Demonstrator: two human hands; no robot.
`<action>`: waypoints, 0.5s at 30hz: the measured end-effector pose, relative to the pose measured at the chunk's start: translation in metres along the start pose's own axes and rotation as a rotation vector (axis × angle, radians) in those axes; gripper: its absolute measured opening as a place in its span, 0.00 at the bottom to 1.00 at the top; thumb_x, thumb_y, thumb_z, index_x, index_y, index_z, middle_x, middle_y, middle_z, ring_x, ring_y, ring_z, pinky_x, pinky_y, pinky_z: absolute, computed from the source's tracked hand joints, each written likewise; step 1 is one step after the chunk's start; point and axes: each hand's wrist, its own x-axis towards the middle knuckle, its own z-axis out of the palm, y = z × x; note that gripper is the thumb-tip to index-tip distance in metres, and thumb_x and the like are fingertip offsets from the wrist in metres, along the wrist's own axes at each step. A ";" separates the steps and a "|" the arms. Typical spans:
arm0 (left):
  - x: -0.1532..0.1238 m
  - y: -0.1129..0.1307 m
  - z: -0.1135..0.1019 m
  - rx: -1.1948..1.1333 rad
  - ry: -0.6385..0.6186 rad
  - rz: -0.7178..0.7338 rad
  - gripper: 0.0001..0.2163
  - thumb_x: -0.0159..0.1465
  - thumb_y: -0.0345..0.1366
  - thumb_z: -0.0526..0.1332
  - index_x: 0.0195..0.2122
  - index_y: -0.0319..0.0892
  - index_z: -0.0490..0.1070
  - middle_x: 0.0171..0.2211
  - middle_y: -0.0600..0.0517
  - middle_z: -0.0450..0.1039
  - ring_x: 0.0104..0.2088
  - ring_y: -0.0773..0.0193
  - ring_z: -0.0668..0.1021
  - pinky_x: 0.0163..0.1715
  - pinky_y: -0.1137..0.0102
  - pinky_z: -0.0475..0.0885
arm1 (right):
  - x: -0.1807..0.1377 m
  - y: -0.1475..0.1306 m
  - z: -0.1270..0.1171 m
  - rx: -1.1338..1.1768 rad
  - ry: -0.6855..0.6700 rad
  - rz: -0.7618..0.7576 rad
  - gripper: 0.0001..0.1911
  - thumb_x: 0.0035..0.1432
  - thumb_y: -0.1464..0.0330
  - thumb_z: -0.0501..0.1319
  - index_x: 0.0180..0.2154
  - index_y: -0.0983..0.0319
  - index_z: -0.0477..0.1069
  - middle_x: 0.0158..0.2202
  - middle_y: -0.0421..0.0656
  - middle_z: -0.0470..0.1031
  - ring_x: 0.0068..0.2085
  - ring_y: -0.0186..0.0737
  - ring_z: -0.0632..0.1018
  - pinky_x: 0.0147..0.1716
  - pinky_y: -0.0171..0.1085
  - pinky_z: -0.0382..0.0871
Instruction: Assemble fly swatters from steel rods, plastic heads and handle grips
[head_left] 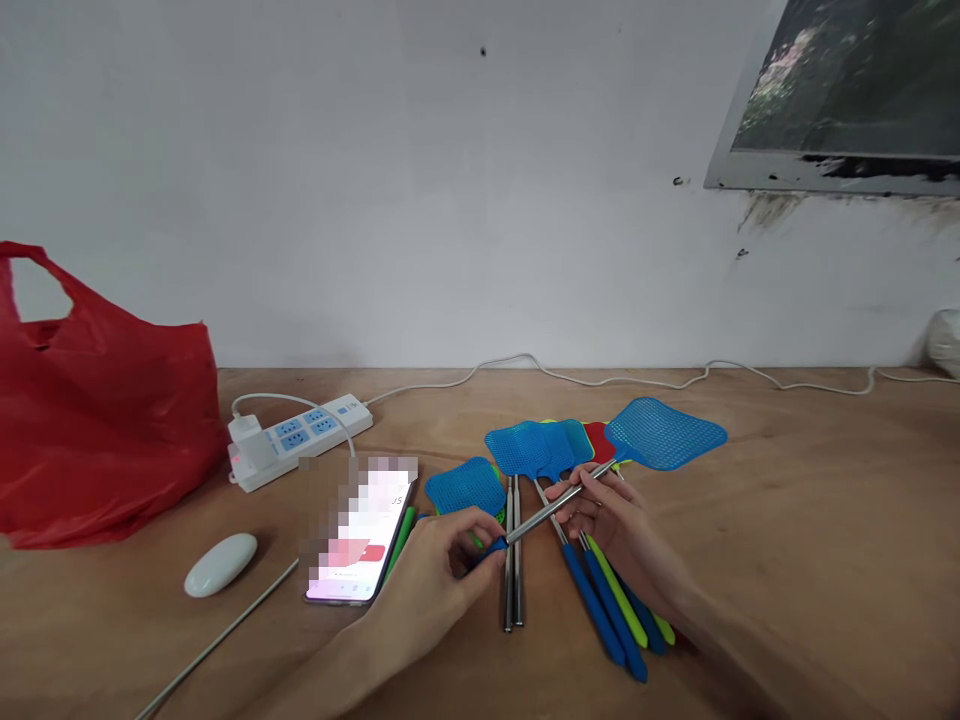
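A fly swatter with a blue mesh head (666,433) and a metal rod is held slantwise above the table between my two hands. My left hand (439,560) is closed on a blue piece at the rod's lower end, mostly hidden by the fingers. Near the head, the fingers of my right hand (611,510) close around the rod. Beneath lie more swatters with overlapping blue heads (516,448) and a red head (598,441). Two bare metal rods (514,570) point towards me. Blue handles (592,605) and yellow-green handles (619,595) fan out below my right hand.
Another blue swatter head (465,487) lies by my left hand, beside a lit phone (360,540). Further left are a white mouse (221,565), a power strip (300,440) with a plugged-in charger and a red plastic bag (112,420). A white cable (600,382) runs along the wall.
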 end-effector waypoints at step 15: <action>0.005 -0.002 -0.004 -0.258 -0.055 -0.187 0.16 0.61 0.47 0.63 0.42 0.41 0.78 0.28 0.53 0.73 0.25 0.64 0.76 0.23 0.72 0.71 | 0.000 -0.002 0.001 -0.022 0.039 0.005 0.16 0.50 0.54 0.73 0.32 0.59 0.75 0.38 0.46 0.82 0.37 0.43 0.79 0.31 0.37 0.69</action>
